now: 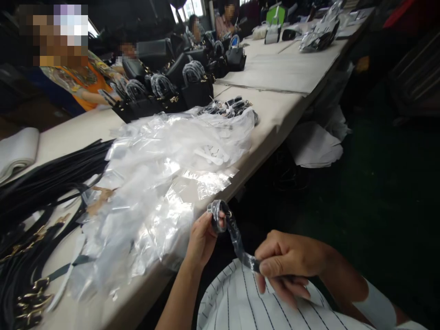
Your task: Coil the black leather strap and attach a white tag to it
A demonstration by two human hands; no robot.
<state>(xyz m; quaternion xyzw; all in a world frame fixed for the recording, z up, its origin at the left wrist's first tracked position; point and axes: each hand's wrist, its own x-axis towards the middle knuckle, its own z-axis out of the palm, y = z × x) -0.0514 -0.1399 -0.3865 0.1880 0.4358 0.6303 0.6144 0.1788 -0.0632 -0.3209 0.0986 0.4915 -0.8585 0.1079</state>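
Standing beside the long table (288, 110), listing near to far. Striped shirt (240, 302) of the seated person, lowest in view. Right hand (288, 266): fingers pinched together on the lower end of a plastic-wrapped black strap (237, 240), held over the lap, off the table edge. Left hand (202, 240): fingers closed around the strap's upper end, where it curls into a loop. Heap of clear plastic bags (165, 183): just beside the left hand, spread across the table. Bundle of black straps with gold clasps (37, 206): at the far left. Row of black handbags (165, 94): beyond the heap. Other workers (79, 78): seated behind those. Risk, as judged: the thin wrap looks slippery and could tear or slide off if the hands pull apart; a loosened grip would likely drop the strap to the floor.
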